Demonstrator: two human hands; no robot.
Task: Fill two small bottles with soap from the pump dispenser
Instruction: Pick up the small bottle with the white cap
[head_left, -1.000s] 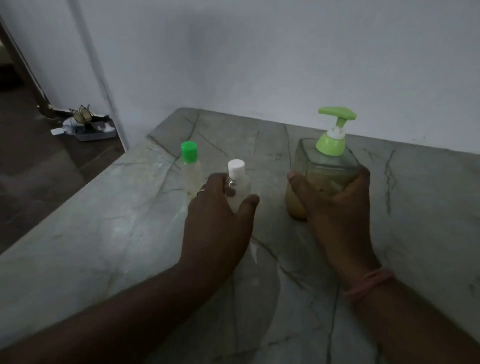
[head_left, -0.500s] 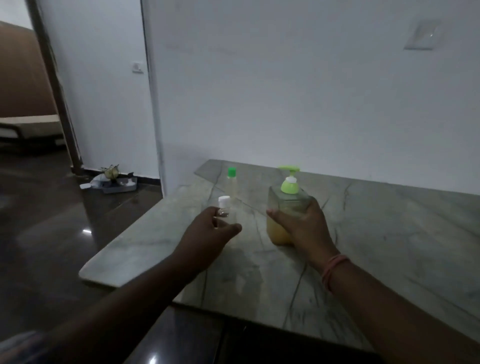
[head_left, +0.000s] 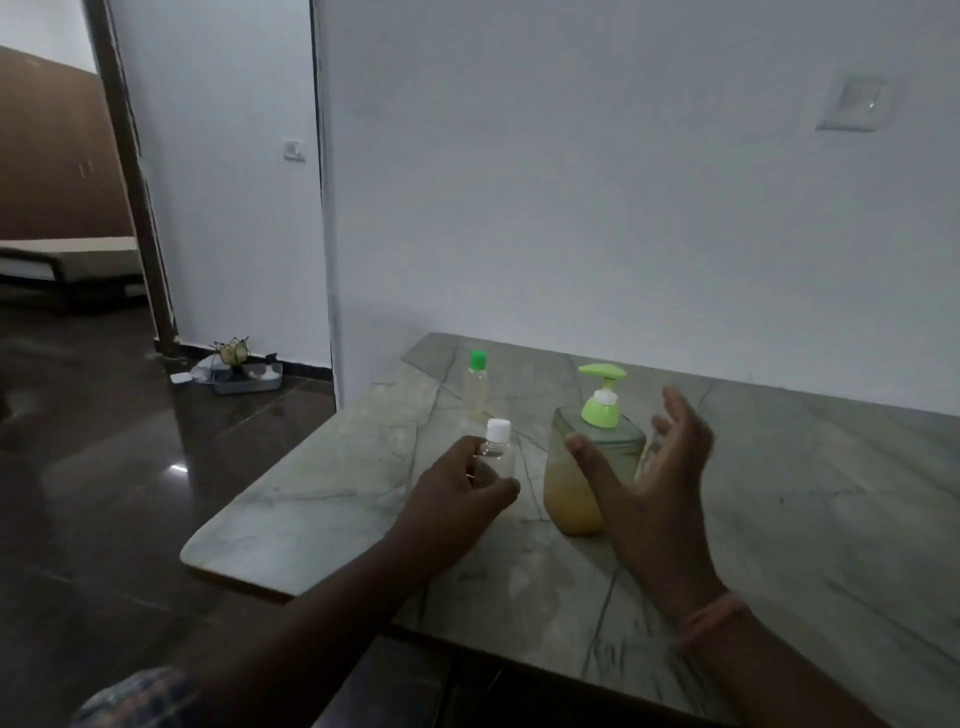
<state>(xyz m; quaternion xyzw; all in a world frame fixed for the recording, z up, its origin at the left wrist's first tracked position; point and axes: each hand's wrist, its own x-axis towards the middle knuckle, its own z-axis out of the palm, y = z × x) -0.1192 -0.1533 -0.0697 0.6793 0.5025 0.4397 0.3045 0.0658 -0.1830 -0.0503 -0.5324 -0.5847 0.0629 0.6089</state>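
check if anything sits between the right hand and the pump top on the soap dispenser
Nothing visible does. The right hand is open beside the soap dispenser, and its green pump top stands bare above. The left hand holds the white-capped bottle off to the left.

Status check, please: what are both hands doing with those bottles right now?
Left hand grips white-capped bottle, cap on. Right hand open beside pump dispenser, not gripping it. Green-capped bottle stands behind, untouched. Nothing in the way.
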